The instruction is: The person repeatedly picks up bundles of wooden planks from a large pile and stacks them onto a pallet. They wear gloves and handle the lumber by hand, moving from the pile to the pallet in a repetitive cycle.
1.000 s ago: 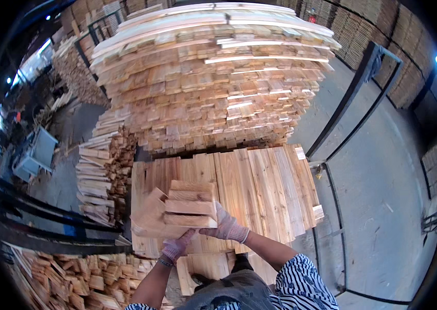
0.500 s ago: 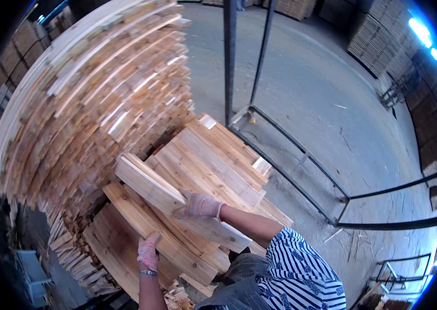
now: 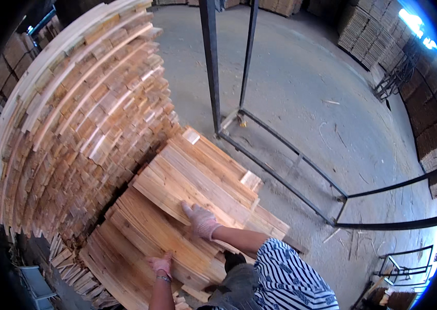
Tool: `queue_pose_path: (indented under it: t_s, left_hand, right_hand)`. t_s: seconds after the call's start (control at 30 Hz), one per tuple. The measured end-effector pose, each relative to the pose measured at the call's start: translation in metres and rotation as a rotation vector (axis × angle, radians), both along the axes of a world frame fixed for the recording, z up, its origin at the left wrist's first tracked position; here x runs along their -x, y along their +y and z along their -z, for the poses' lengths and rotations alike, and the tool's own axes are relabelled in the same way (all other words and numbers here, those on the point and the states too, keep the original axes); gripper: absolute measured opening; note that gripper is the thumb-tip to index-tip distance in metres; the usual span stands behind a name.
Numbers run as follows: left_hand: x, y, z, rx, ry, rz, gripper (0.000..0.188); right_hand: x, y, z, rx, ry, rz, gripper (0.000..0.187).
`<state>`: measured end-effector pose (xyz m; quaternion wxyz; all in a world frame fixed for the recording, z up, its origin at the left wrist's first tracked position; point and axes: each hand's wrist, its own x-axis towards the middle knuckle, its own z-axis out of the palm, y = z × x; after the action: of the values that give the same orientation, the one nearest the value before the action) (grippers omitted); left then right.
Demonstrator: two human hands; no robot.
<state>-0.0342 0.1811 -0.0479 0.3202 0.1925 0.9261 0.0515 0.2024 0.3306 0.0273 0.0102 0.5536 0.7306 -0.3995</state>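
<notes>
Wooden planks lie side by side in a low layered pile in front of me. My right hand (image 3: 201, 220), in a pale pinkish work glove, rests on the near edge of the upper planks (image 3: 197, 178), fingers stretched out and apart. Lower and to the left, my left hand (image 3: 161, 263), gloved too and with a band at the wrist, touches the lower planks (image 3: 148, 227). Its thumb stands apart from the fingers. Neither hand has a plank lifted. The undersides of both palms are hidden.
A tall stack of boards (image 3: 89, 108) rises close on the left, with loose offcuts (image 3: 76, 271) at its foot. A dark metal frame (image 3: 275, 173) stands beyond the pile on the right. More stacked boards (image 3: 370, 33) line the far wall.
The planks that my right hand held tilted on edge now lie flat on the pile, and its fingers have opened. My left hand has let go of a plank's edge and shifted slightly right.
</notes>
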Motion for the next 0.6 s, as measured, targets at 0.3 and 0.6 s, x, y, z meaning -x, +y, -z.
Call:
queue_pose_path:
  t_s: [0.3, 0.6]
  left_hand:
    - [-0.013, 0.011, 0.034, 0.384, 0.193, 0.073, 0.135]
    - [-0.016, 0.004, 0.021, 0.296, 0.128, 0.108, 0.127]
  right_hand:
    - [-0.146, 0.134, 0.010, -0.302, -0.137, 0.212, 0.071]
    - [-0.143, 0.157, 0.089, -0.205, -0.230, 0.133, 0.066]
